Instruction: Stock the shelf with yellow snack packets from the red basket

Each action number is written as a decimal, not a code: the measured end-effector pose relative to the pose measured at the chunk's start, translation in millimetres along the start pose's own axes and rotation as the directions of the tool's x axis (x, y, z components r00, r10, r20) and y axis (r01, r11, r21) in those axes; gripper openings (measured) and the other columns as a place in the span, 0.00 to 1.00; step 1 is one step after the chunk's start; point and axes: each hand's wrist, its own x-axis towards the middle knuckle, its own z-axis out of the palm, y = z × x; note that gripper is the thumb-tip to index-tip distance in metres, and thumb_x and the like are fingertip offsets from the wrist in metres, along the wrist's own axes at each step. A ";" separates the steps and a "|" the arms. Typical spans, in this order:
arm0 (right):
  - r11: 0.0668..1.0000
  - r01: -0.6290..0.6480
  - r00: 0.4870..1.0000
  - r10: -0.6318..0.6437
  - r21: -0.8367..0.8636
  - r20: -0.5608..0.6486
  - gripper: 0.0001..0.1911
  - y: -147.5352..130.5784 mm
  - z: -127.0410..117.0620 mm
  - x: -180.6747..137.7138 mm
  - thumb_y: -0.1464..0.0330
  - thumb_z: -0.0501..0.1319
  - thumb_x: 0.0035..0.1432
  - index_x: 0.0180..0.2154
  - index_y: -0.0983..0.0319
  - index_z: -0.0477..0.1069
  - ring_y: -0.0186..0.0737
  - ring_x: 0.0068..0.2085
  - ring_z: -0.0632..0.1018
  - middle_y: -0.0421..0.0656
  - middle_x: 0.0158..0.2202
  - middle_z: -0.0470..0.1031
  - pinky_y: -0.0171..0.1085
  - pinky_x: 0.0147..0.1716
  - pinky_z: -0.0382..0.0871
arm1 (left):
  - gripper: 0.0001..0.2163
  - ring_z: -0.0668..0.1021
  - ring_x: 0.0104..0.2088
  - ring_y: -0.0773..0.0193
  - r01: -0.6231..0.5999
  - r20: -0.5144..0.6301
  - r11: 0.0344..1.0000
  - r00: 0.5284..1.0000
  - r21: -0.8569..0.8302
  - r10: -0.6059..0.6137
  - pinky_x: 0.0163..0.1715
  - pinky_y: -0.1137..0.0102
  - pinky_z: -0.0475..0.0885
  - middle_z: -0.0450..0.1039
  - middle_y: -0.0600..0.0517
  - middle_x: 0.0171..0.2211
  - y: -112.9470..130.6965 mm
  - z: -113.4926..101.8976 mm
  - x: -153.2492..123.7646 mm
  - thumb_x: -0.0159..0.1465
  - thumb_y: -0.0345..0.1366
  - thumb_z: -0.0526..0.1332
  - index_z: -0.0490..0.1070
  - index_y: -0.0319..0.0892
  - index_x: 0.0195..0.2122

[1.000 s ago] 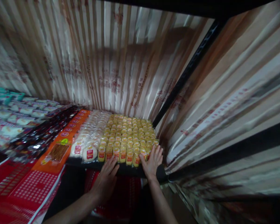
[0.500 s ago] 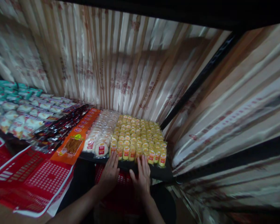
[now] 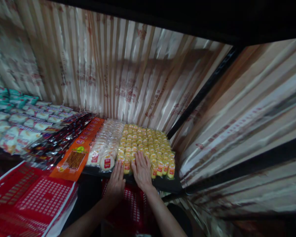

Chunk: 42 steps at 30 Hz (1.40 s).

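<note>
Rows of small yellow wrapped snacks (image 3: pixel 153 144) with red-and-white labels stand on a black shelf (image 3: pixel 169 185). My right hand (image 3: pixel 142 171) lies flat against the front of these rows, fingers extended over the packs and holding none. At the front left corner of the yellow rows, my left hand (image 3: pixel 115 184) rests with straight fingers touching or just before a front pack. Clear-wrapped round white crackers (image 3: pixel 107 162) fill the strip left of the yellow ones. Both hands partly hide the front packs.
Orange pretzel-stick packets (image 3: pixel 75 159), dark shiny packets (image 3: pixel 55 141), white snack bags (image 3: pixel 19 138) and teal bags (image 3: pixel 5 98) line the shelf leftward. Red baskets (image 3: pixel 39 200) hang or stand below. A black post (image 3: pixel 202 95) and striped wrapping (image 3: pixel 133 72) close off the back.
My right hand has shifted left and farther up onto the yellow packs, closer to my left hand. The left hand stays by the front left corner. The view has moved slightly.
</note>
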 end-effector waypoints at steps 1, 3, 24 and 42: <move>1.000 -0.003 1.000 0.003 -0.005 0.007 0.27 1.4 -0.3 1.6 0.61 0.41 0.65 0.60 0.68 0.55 0.42 0.64 0.52 0.50 0.63 0.54 0.47 0.61 0.44 | 0.30 0.49 0.64 0.50 0.002 -0.003 1.000 1.000 0.011 -0.002 0.55 0.56 0.63 0.44 0.36 0.64 -0.8 -0.3 -0.3 0.61 0.27 0.47 0.38 0.31 0.64; 1.000 -0.021 1.000 0.022 -0.014 0.020 0.27 5.3 -2.5 9.5 0.61 0.40 0.65 0.60 0.68 0.53 0.41 0.65 0.51 0.49 0.63 0.52 0.46 0.61 0.43 | 0.28 0.50 0.64 0.50 0.011 -0.016 0.999 1.000 0.043 -0.011 0.56 0.56 0.61 0.46 0.37 0.64 -1.8 -1.9 -0.1 0.61 0.28 0.48 0.44 0.31 0.63; 0.983 -0.185 0.896 0.172 -0.007 0.409 0.37 37.1 -2.9 119.0 0.51 0.34 0.62 0.63 0.68 0.45 0.40 0.66 0.44 0.48 0.66 0.43 0.42 0.62 0.34 | 0.19 0.66 0.57 0.55 -0.118 -0.040 0.981 0.991 0.154 0.125 0.60 0.56 0.44 0.65 0.45 0.56 -2.5 10.0 48.9 0.62 0.35 0.50 0.65 0.40 0.54; 0.977 -0.214 0.852 0.196 -0.020 0.485 0.39 52.7 21.5 159.6 0.51 0.32 0.61 0.63 0.73 0.42 0.41 0.66 0.40 0.50 0.66 0.39 0.41 0.62 0.33 | 0.16 0.64 0.58 0.58 -0.170 -0.098 0.974 0.978 0.151 0.186 0.61 0.59 0.46 0.68 0.45 0.53 -3.7 13.5 46.3 0.63 0.32 0.49 0.66 0.38 0.51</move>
